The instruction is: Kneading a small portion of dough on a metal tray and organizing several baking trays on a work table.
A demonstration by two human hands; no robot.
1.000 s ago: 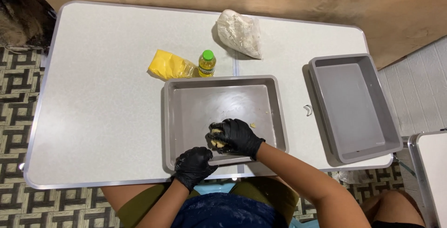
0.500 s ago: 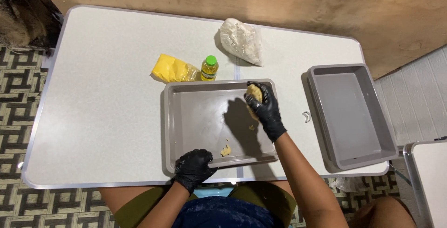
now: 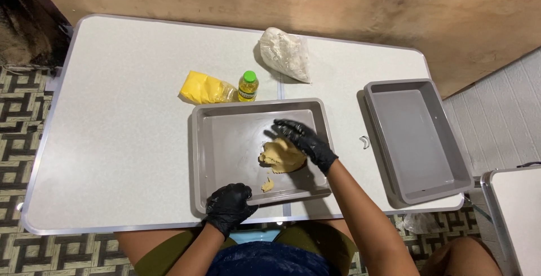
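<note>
The right hand (image 3: 304,140), in a black glove, lies flat with its fingers spread out on top of a yellow lump of dough (image 3: 280,156). It presses down and pinches nothing. The dough is soft and lumpy, with ragged edges, and sits a bit right of the middle of a gray tray (image 3: 214,140). A small crumb of dough (image 3: 267,185) lies apart from it, toward 7 o'clock from the lump, near the tray's front wall.

The left hand (image 3: 228,205), also in a black glove, is curled over the front rim of the tray at 6 o'clock and grips it.

The tray sits on a white table (image 3: 112,140). Just past the tray at 12 o'clock stands a small bottle of yellow oil with a green cap (image 3: 248,86). Touching it on the left lies a yellow bag (image 3: 204,89). Farther back, toward 1 o'clock, lies a clear bag of white flour (image 3: 285,54). At 3 o'clock, well apart from the dough, is a second gray tray (image 3: 417,140). Nothing blocks the dough but the hand on top of it.
</note>
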